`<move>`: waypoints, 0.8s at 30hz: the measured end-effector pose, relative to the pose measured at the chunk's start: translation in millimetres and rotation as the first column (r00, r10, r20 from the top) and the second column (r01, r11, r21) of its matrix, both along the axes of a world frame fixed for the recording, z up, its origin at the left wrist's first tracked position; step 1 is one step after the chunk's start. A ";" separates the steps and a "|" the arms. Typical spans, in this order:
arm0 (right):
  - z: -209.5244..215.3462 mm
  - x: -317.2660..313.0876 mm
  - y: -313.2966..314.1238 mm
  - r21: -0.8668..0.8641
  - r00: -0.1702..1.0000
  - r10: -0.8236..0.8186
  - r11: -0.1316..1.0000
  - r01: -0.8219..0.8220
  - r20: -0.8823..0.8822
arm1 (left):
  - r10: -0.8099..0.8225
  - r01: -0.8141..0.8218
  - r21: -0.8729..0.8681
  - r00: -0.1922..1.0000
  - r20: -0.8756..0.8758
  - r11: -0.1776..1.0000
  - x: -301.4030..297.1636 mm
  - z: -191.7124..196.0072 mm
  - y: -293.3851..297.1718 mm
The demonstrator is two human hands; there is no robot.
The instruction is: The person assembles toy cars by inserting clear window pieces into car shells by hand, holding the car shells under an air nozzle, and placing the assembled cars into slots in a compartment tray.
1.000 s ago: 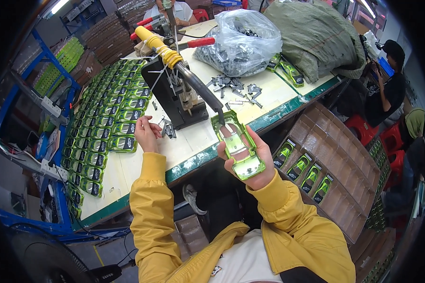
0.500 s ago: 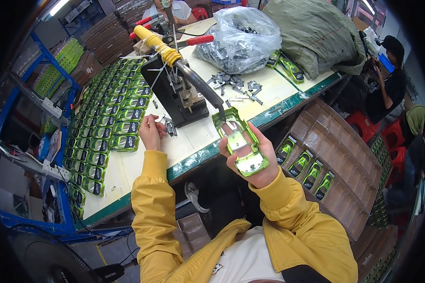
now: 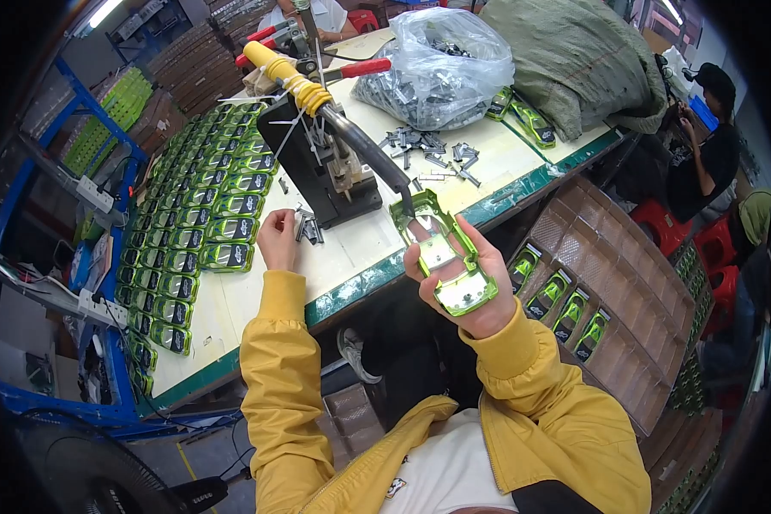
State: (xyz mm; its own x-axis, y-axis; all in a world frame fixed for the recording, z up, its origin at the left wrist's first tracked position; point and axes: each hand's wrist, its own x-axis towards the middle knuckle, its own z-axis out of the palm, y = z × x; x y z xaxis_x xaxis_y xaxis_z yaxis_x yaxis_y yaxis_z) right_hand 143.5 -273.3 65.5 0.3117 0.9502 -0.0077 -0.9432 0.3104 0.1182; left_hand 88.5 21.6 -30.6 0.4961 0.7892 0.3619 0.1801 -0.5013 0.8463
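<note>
In my right hand (image 3: 487, 295) lies a bright green toy car body shell (image 3: 469, 294), hollow inside facing up, gripped between thumb and fingers. The shell's far end is close under the press's bent handle tube. My left hand (image 3: 277, 241) rests over the table with fingers curled together; what they hold, if anything, is hidden. Just beside those fingertips is a small pile of grey parts (image 3: 310, 230). The black hand press (image 3: 321, 167), with a yellow-wrapped lever (image 3: 283, 79), stands beyond both hands.
Rows of green car shells (image 3: 231, 206) fill the table's left. Loose grey pins (image 3: 428, 146) lie before a clear plastic bag (image 3: 437, 73) of parts. A green sack (image 3: 574, 60) stands back right. A compartmented brown tray (image 3: 608, 265) at my right holds several shells.
My left hand has drawn slightly back from the small grey pile, its fingers curling in. My right hand has shifted slightly right with the car shell still held.
</note>
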 end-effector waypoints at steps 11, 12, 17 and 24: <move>-1.2 -0.2 0.1 -0.002 1.000 -0.014 1.000 0.014 0.024 | -0.006 0.034 0.195 0.989 -0.145 0.980 1.1 -1.6 -4.1; -1.2 -0.4 0.4 -0.001 1.000 -0.013 1.000 0.013 0.024 | -0.005 0.031 0.185 0.990 -0.141 0.982 1.0 -2.2 -3.3; -0.3 -0.8 0.9 -0.012 1.000 -0.019 1.000 0.019 0.018 | -0.010 0.037 0.167 0.988 -0.157 0.985 0.5 -3.5 -0.7; -2.0 -1.3 3.9 0.003 0.999 -0.025 1.000 0.025 0.022 | -0.008 0.041 0.177 0.983 -0.184 0.983 -0.6 1.6 -6.2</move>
State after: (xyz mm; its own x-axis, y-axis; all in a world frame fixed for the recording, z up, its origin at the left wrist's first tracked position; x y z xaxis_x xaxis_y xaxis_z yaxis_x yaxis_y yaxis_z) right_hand 142.2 -269.4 63.5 0.3353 0.9421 0.0018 -0.9376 0.3336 0.0981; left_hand 87.9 15.5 -29.1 0.5849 0.7063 0.3987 0.3082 -0.6483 0.6962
